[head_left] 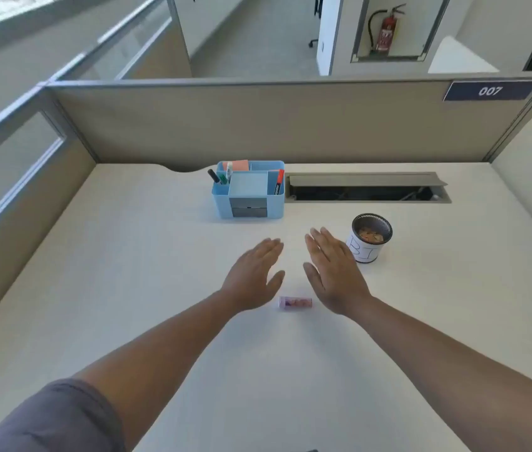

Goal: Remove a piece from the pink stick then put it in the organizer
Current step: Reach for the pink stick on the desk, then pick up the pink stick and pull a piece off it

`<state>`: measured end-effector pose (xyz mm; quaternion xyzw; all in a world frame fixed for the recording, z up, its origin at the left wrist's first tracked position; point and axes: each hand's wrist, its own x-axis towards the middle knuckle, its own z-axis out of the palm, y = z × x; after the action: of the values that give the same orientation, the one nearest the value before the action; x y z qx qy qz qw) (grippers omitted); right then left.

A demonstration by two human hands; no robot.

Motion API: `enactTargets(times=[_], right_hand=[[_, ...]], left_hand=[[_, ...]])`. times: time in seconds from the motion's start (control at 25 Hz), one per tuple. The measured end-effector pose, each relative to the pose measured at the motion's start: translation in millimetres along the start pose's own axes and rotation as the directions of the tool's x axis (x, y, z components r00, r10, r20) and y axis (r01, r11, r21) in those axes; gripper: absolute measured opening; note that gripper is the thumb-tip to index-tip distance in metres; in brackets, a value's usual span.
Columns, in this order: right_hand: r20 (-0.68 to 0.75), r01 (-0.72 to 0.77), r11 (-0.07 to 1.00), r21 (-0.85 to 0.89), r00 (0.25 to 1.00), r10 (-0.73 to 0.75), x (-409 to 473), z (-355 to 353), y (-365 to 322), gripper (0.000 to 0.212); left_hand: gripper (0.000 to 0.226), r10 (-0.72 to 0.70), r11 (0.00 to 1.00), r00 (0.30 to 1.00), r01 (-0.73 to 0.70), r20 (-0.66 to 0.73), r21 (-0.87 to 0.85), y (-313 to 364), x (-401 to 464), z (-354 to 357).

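Head view: both hands extended flat over the desk [127, 256], palms down, fingers straight and together, grasping nothing; left hand [253, 277] and right hand [334, 275] lie side by side with a narrow gap between them; whether the palms touch the desk surface cannot be determined. Landmark for all positions: the pink stick [295, 303]; it lies on its side on the desk, long axis running left to right, just nearer the person than the gap between the two hands; the heel of the left hand is just beside its left end and the heel of the right hand just beside its right end, neither in contact with it. Organizer [248, 190]: light blue, well beyond the stick, past the fingertips, near the partition [258, 125]; its compartments hold markers [220, 176] at left, a red marker [279, 181] at right, and pink notes [238, 165] at rear; a grey drawer front faces the person. Cup [369, 238]: white with a dark rim, beyond and right of the stick, just beside the right hand's fingers; contents unclear. Cable slot [367, 188]: recessed in the desk, right of the organizer. Grey sleeve [52, 419]: on the left upper arm.
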<state>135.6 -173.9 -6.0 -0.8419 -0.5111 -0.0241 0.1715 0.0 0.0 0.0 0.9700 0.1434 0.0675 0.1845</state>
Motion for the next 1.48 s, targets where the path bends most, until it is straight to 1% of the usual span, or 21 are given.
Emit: enactTargets(times=[0.08,0.16,0.2,0.28,0.4,0.48,0.56,0.6,0.64,0.72,0.88,1.04,1.2,1.32,1.48], right_hand=[[0.072,-0.05,0.997,0.05,0.996,0.047,-10,13,2,0.057],[0.194,-0.123,0.988,0.097,0.976,0.102,-26,34,4,0.058],[0.251,-0.158,0.978,0.138,0.961,0.119,-30,41,6,0.059],[0.343,-0.243,0.936,0.255,0.928,0.148,-32,49,9,0.059],[0.38,-0.289,0.875,0.389,0.915,0.133,-29,53,7,0.053],[0.389,-0.303,0.833,0.463,0.914,0.116,-27,54,6,0.052],[0.385,-0.369,0.754,0.544,0.908,0.167,-26,54,6,0.045],[0.386,-0.412,0.701,0.583,0.899,0.207,-25,53,8,0.039],[0.388,-0.443,0.654,0.613,0.89,0.24,-24,53,10,0.033],[0.403,-0.482,0.592,0.646,0.874,0.272,-22,52,14,0.026],[0.427,-0.529,0.502,0.684,0.849,0.312,-20,50,15,0.025],[0.452,-0.545,0.414,0.729,0.837,0.308,-19,48,14,0.028],[0.425,-0.523,0.427,0.737,0.851,0.308,-15,46,15,0.02],[0.409,-0.514,0.444,0.734,0.856,0.315,-14,45,15,0.021],[0.407,-0.512,0.463,0.723,0.858,0.314,-15,44,16,0.021]], left_hand=[[0.065,-0.017,0.988,0.99,0.038,0.139,-0.148,-5,-8,15],[0.066,-0.043,0.975,0.962,0.099,0.268,-0.199,-9,-18,33],[0.067,-0.049,0.971,0.951,0.116,0.304,-0.208,-11,-19,41],[0.064,-0.052,0.961,0.946,0.134,0.319,-0.243,-14,-17,51],[0.042,-0.083,0.926,0.967,0.164,0.242,-0.34,-15,-16,60],[0.031,-0.164,0.846,0.957,0.26,0.238,-0.465,-12,-11,60],[0.029,-0.259,0.705,0.907,0.412,0.332,-0.577,-10,-6,56],[0.026,-0.279,0.64,0.883,0.464,0.377,-0.613,-8,-2,54],[0.022,-0.288,0.597,0.871,0.488,0.398,-0.637,-7,1,52],[0.019,-0.297,0.554,0.868,0.497,0.398,-0.669,-6,5,49],[0.026,-0.278,0.528,0.868,0.497,0.412,-0.689,-4,7,40],[0.025,-0.29,0.558,0.88,0.475,0.377,-0.681,-4,10,40],[0.025,-0.296,0.564,0.885,0.465,0.359,-0.682,-4,12,39],[0.029,-0.296,0.546,0.889,0.458,0.35,-0.701,-4,13,37],[0.025,-0.284,0.598,0.899,0.438,0.334,-0.671,-6,14,36]])
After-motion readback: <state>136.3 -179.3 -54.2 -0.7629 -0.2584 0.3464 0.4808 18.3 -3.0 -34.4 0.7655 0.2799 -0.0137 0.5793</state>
